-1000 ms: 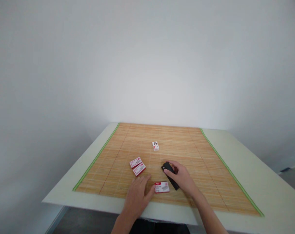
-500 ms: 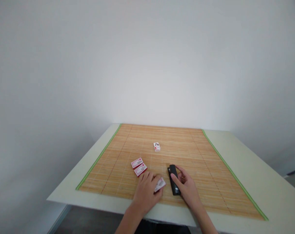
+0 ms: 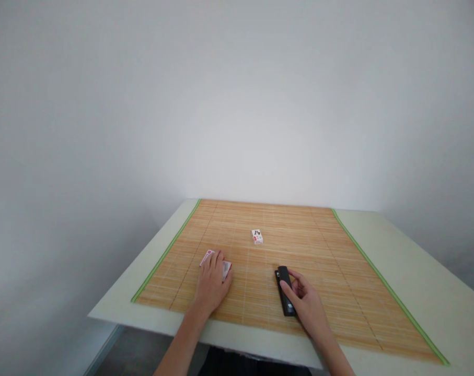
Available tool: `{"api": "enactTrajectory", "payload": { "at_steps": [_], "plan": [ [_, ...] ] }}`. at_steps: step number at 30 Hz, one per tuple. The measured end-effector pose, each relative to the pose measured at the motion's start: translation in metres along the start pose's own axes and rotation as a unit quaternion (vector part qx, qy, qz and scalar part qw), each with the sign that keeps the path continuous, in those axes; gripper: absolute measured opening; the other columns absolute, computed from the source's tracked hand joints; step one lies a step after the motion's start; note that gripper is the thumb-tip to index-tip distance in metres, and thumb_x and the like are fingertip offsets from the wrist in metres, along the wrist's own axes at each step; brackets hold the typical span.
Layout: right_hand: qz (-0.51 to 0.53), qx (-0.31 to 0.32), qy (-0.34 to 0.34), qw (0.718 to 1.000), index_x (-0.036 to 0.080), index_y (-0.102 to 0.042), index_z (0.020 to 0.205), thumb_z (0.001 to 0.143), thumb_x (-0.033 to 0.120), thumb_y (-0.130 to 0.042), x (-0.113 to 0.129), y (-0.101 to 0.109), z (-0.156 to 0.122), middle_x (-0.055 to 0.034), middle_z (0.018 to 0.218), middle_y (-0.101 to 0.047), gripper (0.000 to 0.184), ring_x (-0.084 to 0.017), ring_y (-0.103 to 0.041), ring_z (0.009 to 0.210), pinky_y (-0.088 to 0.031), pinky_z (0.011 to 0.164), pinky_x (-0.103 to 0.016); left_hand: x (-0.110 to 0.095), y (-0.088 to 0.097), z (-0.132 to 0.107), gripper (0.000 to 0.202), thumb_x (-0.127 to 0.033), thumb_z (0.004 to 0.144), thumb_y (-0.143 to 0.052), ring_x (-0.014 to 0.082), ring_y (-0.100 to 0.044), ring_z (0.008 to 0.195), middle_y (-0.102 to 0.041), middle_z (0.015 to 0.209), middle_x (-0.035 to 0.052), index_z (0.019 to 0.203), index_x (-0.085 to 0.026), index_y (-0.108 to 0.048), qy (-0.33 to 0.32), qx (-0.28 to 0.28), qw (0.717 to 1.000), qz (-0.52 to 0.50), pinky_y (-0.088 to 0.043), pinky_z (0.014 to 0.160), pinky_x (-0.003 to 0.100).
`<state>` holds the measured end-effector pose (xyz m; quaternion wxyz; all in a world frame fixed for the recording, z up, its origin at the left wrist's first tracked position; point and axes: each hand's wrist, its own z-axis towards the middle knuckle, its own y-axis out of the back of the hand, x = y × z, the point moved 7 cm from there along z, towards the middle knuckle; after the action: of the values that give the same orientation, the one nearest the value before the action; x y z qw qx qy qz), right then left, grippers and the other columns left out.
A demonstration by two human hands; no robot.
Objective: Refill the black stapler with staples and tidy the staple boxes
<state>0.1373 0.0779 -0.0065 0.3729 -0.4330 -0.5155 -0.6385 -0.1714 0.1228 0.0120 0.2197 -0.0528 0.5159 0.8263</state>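
Observation:
My left hand (image 3: 211, 284) reaches over the small red-and-white boxes at the left of the mat, its fingers and thumb curled round one flat box (image 3: 227, 268). Part of another red-and-white box (image 3: 206, 256) shows beyond the fingertips; the hand hides how the boxes lie against each other. On the right, a black stapler (image 3: 285, 292) lies lengthwise on the mat. My right hand (image 3: 305, 300) grips it from its right side, with the thumb on top and the fingers along the far edge.
A small white box with red and black print (image 3: 257, 236) stands further back, near the middle of the bamboo mat (image 3: 268, 214). The mat has green borders and covers much of a pale table (image 3: 393, 250). A white wall (image 3: 260, 104) rises behind the table.
My left hand has moved left and away from me with the flat box, onto the other red-and-white boxes. My right hand stays on the stapler. The view has shifted slightly.

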Motion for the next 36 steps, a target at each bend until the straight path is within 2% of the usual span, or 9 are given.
{"api": "enactTrajectory", "payload": {
  "at_steps": [7, 11, 14, 17, 20, 25, 31, 34, 36],
  "plan": [
    [0.011, -0.003, 0.001, 1.0, 0.018, -0.066, 0.128, 0.086, 0.06, -0.066, 0.001, -0.001, -0.001, 0.0029, 0.068, -0.051, 0.059, -0.017, -0.049, 0.062, -0.04, 0.059, -0.03, 0.033, 0.039, -0.009, 0.073, -0.012, 0.075, -0.058, 0.0304, -0.038, 0.147, -0.04, 0.16, 0.0072, 0.146, -0.028, -0.05, -0.088, 0.088, 0.99, -0.071, -0.034, 0.123, 0.053],
    [0.011, -0.002, 0.0, 1.0, 0.019, -0.065, 0.129, 0.086, 0.06, -0.067, -0.005, -0.002, 0.0, 0.0037, 0.068, -0.049, 0.06, -0.017, -0.048, 0.062, -0.039, 0.058, -0.029, 0.048, 0.056, -0.01, 0.072, -0.013, 0.081, -0.053, 0.026, -0.045, 0.143, -0.047, 0.155, 0.0053, 0.15, -0.03, -0.046, -0.066, 0.089, 0.988, -0.112, -0.036, 0.122, 0.05],
    [0.011, 0.0, -0.004, 1.0, 0.019, -0.063, 0.131, 0.087, 0.061, -0.066, -0.008, -0.002, 0.0, 0.0034, 0.069, -0.049, 0.061, -0.017, -0.047, 0.062, -0.039, 0.059, -0.03, 0.053, 0.048, -0.01, 0.059, -0.025, 0.094, -0.052, 0.0264, -0.046, 0.143, -0.048, 0.156, 0.0072, 0.152, -0.027, -0.043, -0.02, 0.057, 0.995, -0.08, -0.035, 0.122, 0.05],
    [0.007, -0.003, -0.008, 1.0, 0.019, -0.064, 0.13, 0.085, 0.063, -0.067, -0.006, 0.0, -0.001, 0.003, 0.069, -0.049, 0.063, -0.018, -0.048, 0.062, -0.039, 0.059, -0.03, 0.054, 0.028, -0.015, 0.061, -0.037, 0.1, -0.048, 0.029, -0.035, 0.151, -0.04, 0.162, 0.0111, 0.158, -0.022, -0.036, 0.011, 0.047, 0.999, -0.017, -0.029, 0.124, 0.052],
    [0.005, -0.003, -0.011, 1.0, 0.019, -0.066, 0.128, 0.084, 0.065, -0.067, -0.002, 0.0, -0.001, 0.0031, 0.067, -0.049, 0.064, -0.018, -0.048, 0.062, -0.039, 0.058, -0.031, 0.057, 0.016, -0.017, 0.059, -0.034, 0.101, -0.042, 0.0277, -0.027, 0.154, -0.036, 0.164, 0.0092, 0.159, -0.023, -0.034, 0.014, 0.051, 0.998, 0.027, -0.024, 0.125, 0.052],
    [0.009, -0.005, -0.009, 1.0, 0.019, -0.066, 0.127, 0.084, 0.066, -0.067, -0.003, 0.0, -0.001, 0.0027, 0.069, -0.051, 0.064, -0.018, -0.049, 0.062, -0.04, 0.059, -0.031, 0.071, 0.018, -0.013, 0.061, -0.026, 0.099, -0.041, 0.0251, -0.028, 0.154, -0.037, 0.164, 0.0047, 0.159, -0.029, -0.034, -0.003, 0.073, 0.997, 0.033, -0.025, 0.124, 0.051],
    [0.012, -0.007, -0.007, 1.0, 0.019, -0.065, 0.13, 0.084, 0.065, -0.068, -0.006, -0.002, 0.0, 0.0033, 0.068, -0.051, 0.064, -0.017, -0.049, 0.062, -0.04, 0.058, -0.03, 0.08, 0.025, -0.012, 0.057, -0.04, 0.104, -0.041, 0.025, -0.029, 0.154, -0.038, 0.164, 0.0039, 0.159, -0.032, -0.033, -0.02, 0.095, 0.995, 0.025, -0.019, 0.126, 0.052],
    [0.011, -0.014, -0.005, 1.0, 0.018, -0.066, 0.128, 0.083, 0.065, -0.068, -0.005, -0.001, -0.001, 0.0031, 0.067, -0.051, 0.065, -0.017, -0.049, 0.061, -0.04, 0.057, -0.03, 0.065, 0.029, -0.001, 0.054, -0.046, 0.104, -0.041, 0.0287, -0.03, 0.153, -0.041, 0.162, 0.0051, 0.157, -0.034, -0.037, -0.001, 0.089, 0.996, 0.03, -0.01, 0.125, 0.061],
    [0.01, -0.02, -0.002, 1.0, 0.018, -0.067, 0.127, 0.083, 0.064, -0.068, -0.004, 0.0, -0.001, 0.0031, 0.066, -0.051, 0.064, -0.017, -0.049, 0.06, -0.04, 0.056, -0.03, 0.036, 0.025, 0.016, 0.052, -0.044, 0.105, -0.04, 0.0294, -0.031, 0.152, -0.043, 0.161, 0.0059, 0.156, -0.033, -0.039, -0.008, 0.071, 0.997, 0.021, -0.01, 0.125, 0.062]
  ]
}}
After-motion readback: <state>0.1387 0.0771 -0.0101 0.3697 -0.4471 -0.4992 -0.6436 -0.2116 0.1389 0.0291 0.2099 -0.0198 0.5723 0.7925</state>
